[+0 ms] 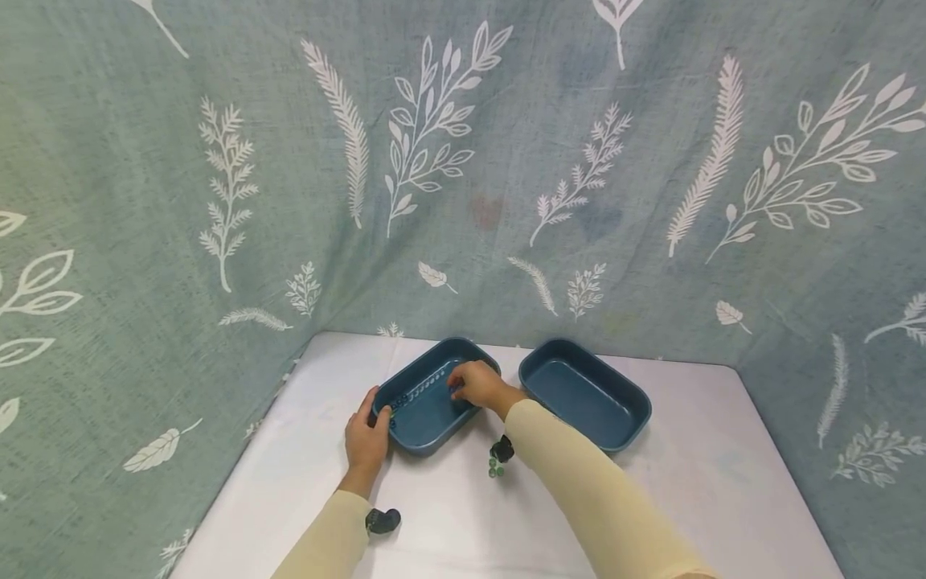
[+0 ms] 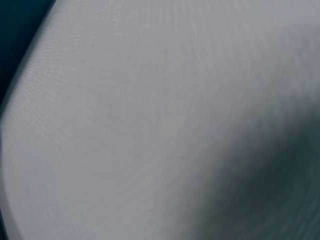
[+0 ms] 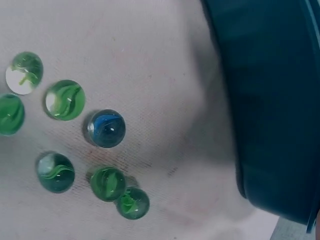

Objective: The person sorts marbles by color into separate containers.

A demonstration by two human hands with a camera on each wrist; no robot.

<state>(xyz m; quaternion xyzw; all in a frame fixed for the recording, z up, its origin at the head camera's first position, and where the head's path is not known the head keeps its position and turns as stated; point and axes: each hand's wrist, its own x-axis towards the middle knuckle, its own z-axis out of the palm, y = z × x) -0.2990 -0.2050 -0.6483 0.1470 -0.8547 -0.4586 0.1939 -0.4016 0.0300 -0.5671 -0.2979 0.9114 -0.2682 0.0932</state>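
Note:
My left hand (image 1: 366, 438) grips the near-left end of a dark blue oblong dish (image 1: 427, 422), its thumb over the rim and the other fingers along the outside. Inside this dish, pale glass marbles (image 1: 427, 386) line up along the far-left wall, with darker marbles (image 1: 400, 400) nearer the left hand. Over the dish's right part, my right hand (image 1: 476, 383) reaches in with curled fingers and pinches a small blue marble (image 1: 455, 389), mostly hidden by the fingertips. Several green marbles (image 3: 65, 100) and a blue marble (image 3: 106, 128) lie on the table in the right wrist view.
A second dark blue dish (image 1: 589, 402) stands to the right, beside the right forearm. Loose green marbles (image 1: 495, 468) lie on the white tablecloth (image 1: 448, 515) below the right wrist. Leaf-patterned green cloth (image 1: 492, 177) hangs behind the table and at both sides.

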